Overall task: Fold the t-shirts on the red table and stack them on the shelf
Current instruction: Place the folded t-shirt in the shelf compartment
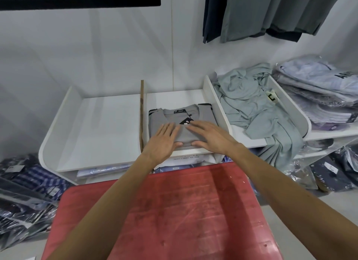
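Centrally in the frame, both hands lie flat with fingers straight on a folded grey t-shirt (172,122) that sits in the middle compartment of the white shelf (64,112). The left hand (162,141) presses the shirt's near left part and the right hand (210,135) its near right part, thumbs at the front edge. A black tag shows near the collar. At the bottom of the frame the red bench (174,211) lies under the forearms. Right of centre, a crumpled pale green garment (257,112) fills the next compartment and spills over its front edge. Bagged shirts (321,93) are stacked at the right edge.
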